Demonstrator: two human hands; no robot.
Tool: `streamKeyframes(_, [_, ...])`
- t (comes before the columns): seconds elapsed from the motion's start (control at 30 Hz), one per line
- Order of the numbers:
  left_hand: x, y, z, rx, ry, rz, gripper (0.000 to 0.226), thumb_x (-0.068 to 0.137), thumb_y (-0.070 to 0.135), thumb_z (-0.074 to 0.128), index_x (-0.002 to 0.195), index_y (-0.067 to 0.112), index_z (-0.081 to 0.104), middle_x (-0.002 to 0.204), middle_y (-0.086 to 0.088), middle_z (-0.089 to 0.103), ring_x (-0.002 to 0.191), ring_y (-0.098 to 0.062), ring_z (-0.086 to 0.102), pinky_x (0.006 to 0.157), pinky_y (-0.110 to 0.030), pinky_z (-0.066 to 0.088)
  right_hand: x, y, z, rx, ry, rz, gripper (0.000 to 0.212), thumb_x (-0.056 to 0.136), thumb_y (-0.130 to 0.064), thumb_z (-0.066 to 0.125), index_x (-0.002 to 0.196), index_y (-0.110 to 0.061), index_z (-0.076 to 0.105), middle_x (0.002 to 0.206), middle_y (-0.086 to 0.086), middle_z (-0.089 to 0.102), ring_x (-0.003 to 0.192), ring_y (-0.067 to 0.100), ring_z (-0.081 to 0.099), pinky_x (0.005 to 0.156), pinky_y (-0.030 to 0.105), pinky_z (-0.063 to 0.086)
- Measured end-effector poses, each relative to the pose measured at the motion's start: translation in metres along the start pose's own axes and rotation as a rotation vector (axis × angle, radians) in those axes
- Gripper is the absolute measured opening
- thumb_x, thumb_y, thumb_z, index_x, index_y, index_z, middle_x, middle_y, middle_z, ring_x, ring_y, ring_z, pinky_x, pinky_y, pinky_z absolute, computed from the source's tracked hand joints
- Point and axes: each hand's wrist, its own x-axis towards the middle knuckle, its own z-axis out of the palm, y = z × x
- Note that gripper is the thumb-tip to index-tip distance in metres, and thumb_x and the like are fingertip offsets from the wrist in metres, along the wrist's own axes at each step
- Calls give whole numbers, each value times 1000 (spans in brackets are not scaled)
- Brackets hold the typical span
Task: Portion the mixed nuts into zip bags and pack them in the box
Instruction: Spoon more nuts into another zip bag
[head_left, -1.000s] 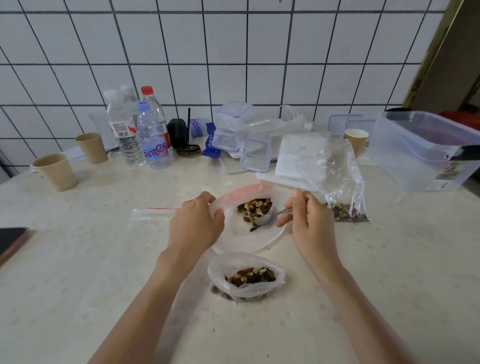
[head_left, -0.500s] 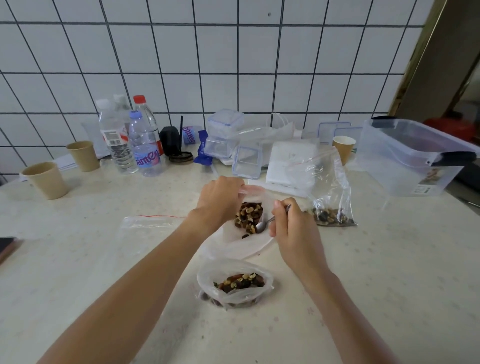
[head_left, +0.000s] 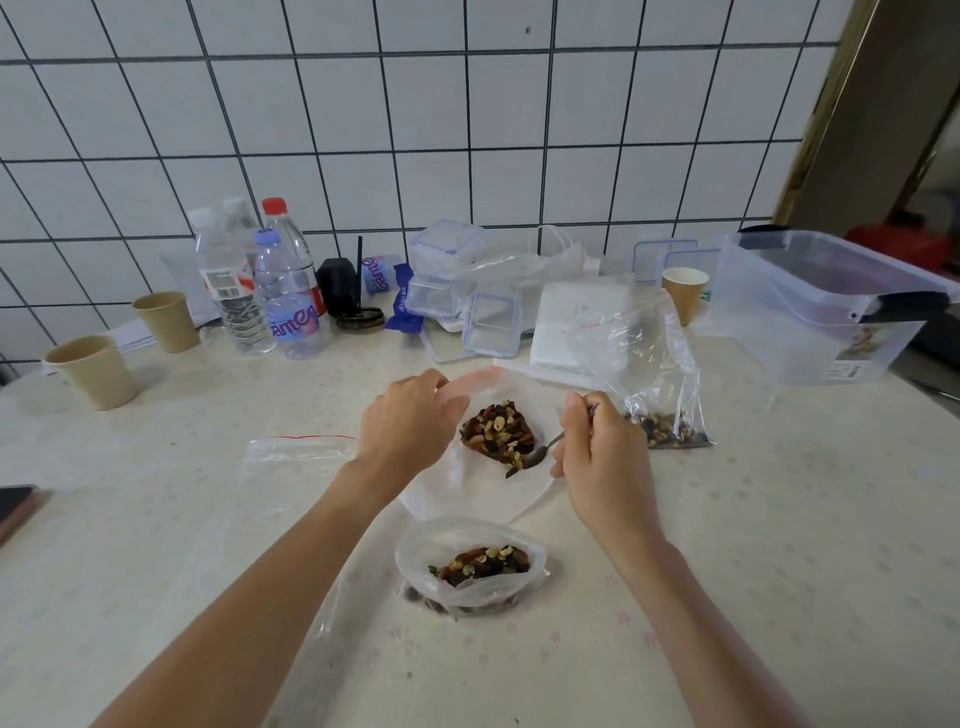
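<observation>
Compared with half a second ago, the left hand (head_left: 410, 426) has shifted a little leftward along the rim of the big bag (head_left: 483, 483), which it pinches at the pink edge, so the mouth now gapes wider and more of the nuts (head_left: 498, 434) shows. The right hand (head_left: 602, 457) grips the spoon (head_left: 540, 454) as before, its bowl at the near edge of the pile, touching it. The open bag (head_left: 470, 566) nearest the person, part filled, stands where it was on the worktop (head_left: 779, 519). The upright zip bag (head_left: 654, 384) with a few nuts at its bottom is just right of the right hand. A flat bag (head_left: 296, 452) lies left of the left wrist. The clear box (head_left: 821, 322) sits at far right, well apart, unchanged
</observation>
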Motion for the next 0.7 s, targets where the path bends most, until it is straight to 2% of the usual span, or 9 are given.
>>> streamKeyframes(0.1, [-5,-8,3,26,-136,-104,47,93,72,51,94,25,56,75,12,58,67,-8,58,52,-27,40,2,4,3,77,2,59,37,110,-31,40,82,-13,56,57,1,65,56,15,68,68,47,56])
streamKeyframes(0.17, [-7,-13,6,-2,-216,-131,54,90,75,53,82,22,56,73,8,62,65,-11,60,53,-27,40,4,7,4,134,4,100,38,109,-31,43,76,-14,55,56,1,68,54,11,68,69,44,56])
streamKeyframes(0.3, [-11,-18,10,-205,-229,-156,35,98,49,58,79,20,64,76,-1,67,67,-16,62,56,-28,44,4,9,10,197,-55,162,38,109,-32,45,79,-14,61,64,-1,74,52,3,63,68,32,55])
streamKeyframes(0.4, [-16,-19,13,-355,-151,-168,33,99,37,59,82,10,66,75,-6,67,65,-17,59,56,-27,41,3,7,13,305,-97,260,35,110,-34,44,89,-14,65,71,-3,77,57,5,67,58,20,52])
streamKeyframes(0.5, [-23,-20,18,-506,-111,-190,40,99,35,61,88,-3,64,71,-12,63,62,-19,53,58,-31,42,4,7,14,414,-125,364,36,111,-31,42,97,-9,66,74,2,78,70,15,75,55,26,57])
streamKeyframes(0.57, [-26,-21,20,-593,-105,-211,39,99,37,63,87,0,65,67,-9,61,59,-17,54,57,-32,43,4,7,14,459,-156,410,35,111,-28,41,99,-7,66,76,4,79,72,18,77,53,29,58])
streamKeyframes(0.63, [-26,-22,22,-648,-91,-219,35,99,36,64,87,3,68,71,-15,66,58,-17,58,55,-32,46,3,7,14,497,-172,440,35,112,-26,40,100,-6,66,77,6,79,73,21,78,52,31,57])
streamKeyframes(0.7, [-24,-24,22,-655,-52,-217,28,99,33,65,86,9,70,74,-13,69,59,-17,62,53,-29,48,4,7,13,534,-157,466,34,111,-25,40,100,-5,65,77,9,78,73,24,78,50,33,56])
